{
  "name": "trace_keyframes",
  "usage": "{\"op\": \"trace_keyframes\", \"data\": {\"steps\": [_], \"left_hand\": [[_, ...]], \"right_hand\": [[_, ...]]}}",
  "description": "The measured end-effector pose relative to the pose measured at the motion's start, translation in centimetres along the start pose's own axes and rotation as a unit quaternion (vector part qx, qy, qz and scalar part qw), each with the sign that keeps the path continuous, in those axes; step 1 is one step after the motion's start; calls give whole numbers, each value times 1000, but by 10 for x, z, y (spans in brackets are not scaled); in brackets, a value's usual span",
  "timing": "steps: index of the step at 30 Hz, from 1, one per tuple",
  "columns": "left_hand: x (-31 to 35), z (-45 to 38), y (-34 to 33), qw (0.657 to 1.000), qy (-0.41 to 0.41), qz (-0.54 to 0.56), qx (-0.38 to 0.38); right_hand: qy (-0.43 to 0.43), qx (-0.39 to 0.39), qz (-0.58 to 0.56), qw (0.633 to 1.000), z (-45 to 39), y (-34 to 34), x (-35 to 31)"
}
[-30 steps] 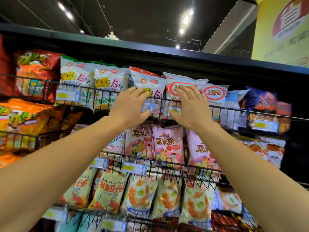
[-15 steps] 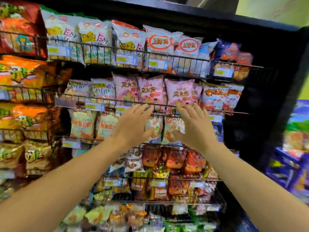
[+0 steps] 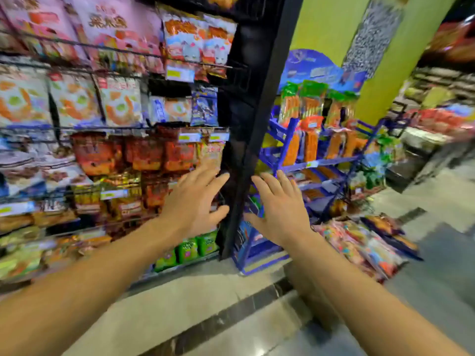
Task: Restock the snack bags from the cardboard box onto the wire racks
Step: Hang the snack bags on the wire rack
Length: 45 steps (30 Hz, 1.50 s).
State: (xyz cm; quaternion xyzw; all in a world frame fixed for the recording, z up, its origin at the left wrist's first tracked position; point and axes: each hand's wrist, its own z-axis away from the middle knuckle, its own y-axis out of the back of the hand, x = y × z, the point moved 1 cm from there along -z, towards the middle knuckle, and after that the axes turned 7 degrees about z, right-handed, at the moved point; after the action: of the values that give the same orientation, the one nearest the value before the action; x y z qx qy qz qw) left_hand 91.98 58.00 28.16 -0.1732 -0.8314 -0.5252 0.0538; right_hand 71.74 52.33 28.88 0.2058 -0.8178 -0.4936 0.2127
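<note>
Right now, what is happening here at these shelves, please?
A person stands at a wire rack full of snack bags in a shop. Both arms reach forward, but neither hand holds anything: the left hand and the right hand are open with fingers spread, in front of the rack's black end panel. A blue rack with more snacks stands to the right. No cardboard box is in view, and no bag is being placed at this moment.

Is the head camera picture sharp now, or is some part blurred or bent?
Head view: motion blur smears the snack bags on the wire racks and the far aisle at right; both open hands, left hand and right hand, look sharper; the wide lens tilts the black rack post.
</note>
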Motion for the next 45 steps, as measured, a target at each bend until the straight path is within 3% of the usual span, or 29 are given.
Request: {"op": "trace_keyframes", "data": {"steps": [7, 15, 20, 33, 41, 45], "left_hand": [[142, -28, -144, 993, -31, 82, -85], [236, -95, -258, 979, -78, 120, -148], [267, -161, -338, 967, -92, 133, -198], [348, -357, -501, 920, -152, 158, -326], [402, -423, -609, 909, -147, 139, -365], [438, -454, -666, 912, -96, 127, -377]], "right_hand": [[-96, -98, 4, 991, 138, -57, 149], [-213, -171, -22, 962, 207, -102, 281], [-254, -235, -15, 938, 215, -141, 364], [-379, -296, -7, 877, 176, -225, 566], [-367, -322, -23, 872, 187, -289, 675], [-366, -338, -60, 865, 195, -325, 751]]}}
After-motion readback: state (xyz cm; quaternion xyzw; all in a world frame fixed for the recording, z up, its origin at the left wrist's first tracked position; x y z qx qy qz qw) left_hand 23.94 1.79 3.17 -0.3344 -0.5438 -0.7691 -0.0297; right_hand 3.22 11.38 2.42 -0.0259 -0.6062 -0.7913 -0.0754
